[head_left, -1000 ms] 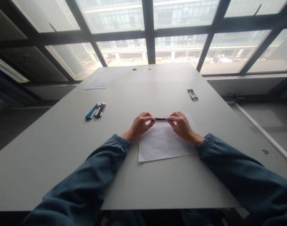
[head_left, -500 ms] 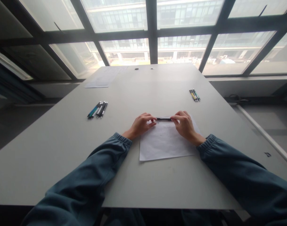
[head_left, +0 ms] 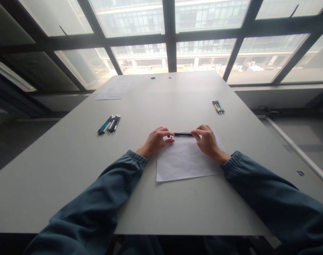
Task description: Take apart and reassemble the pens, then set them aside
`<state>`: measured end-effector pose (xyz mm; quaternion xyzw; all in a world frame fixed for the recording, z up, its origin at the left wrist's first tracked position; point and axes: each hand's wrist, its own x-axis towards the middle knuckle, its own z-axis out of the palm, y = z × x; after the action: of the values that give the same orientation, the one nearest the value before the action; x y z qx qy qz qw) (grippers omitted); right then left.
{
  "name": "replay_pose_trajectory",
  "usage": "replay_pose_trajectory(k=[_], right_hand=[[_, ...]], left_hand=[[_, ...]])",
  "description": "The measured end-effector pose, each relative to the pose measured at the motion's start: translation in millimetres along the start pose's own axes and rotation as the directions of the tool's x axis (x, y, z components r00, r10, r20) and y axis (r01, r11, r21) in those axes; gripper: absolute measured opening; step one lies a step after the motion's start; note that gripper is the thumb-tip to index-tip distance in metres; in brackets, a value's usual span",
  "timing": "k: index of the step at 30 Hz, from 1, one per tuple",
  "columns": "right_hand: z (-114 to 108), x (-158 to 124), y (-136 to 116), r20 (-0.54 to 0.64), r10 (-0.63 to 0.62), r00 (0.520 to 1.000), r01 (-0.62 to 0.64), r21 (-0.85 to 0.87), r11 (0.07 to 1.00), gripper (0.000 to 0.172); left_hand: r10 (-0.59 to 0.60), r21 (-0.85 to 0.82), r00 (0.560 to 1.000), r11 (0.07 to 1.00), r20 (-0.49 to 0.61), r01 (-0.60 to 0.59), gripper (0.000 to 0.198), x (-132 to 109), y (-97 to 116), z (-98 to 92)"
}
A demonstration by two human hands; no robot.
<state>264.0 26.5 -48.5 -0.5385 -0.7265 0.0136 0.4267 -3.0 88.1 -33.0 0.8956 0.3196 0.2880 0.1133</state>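
Hands (head_left: 206, 141) now wider apart, black pen (head_left: 183, 134) crosswise between, writing end unclear

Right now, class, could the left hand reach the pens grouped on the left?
Probably yes: nothing visible stands between the left hand and the grouped pens, though that hand is at one end of the black pen and might have to leave it.

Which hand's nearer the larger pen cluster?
Left. The left hand is right of the larger pen cluster, slightly closer to the wearer; the right hand is farther right, pinching the black pen.
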Motion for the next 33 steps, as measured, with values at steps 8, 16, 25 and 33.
replay_pose_trajectory(k=[8, 16, 25, 33], right_hand=[[-3.7, 2.2, -9.6, -0.093, 0.012, 0.996, -0.005, 0.074, 0.997, 0.022], [-8.9, -1.0, -19.0, -0.094, 0.012, 0.996, 0.012, 0.243, 0.97, 0.026], [-17.3, -0.1, -27.0, -0.013, -0.108, 0.994, 0.104, 0.395, 0.913, 0.035], [-10.1, 2.2, -23.3, -0.028, -0.019, 0.999, 0.027, 0.351, 0.936, 0.03]], left_hand=[[-0.119, -0.008, 0.968, 0.993, -0.22, 0.12, 0.039, 2.4, 6.6, -3.3], [-0.163, -0.052, 0.942, 0.987, -0.292, 0.155, 0.039, 3.6, 4.2, 0.8], [-0.224, -0.154, 0.935, 0.97, -0.274, 0.188, 0.028, 4.1, 6.3, 2.1], [-0.057, -0.002, 0.99, 0.998, -0.129, 0.057, 0.017, 6.1, 12.5, 1.0]])
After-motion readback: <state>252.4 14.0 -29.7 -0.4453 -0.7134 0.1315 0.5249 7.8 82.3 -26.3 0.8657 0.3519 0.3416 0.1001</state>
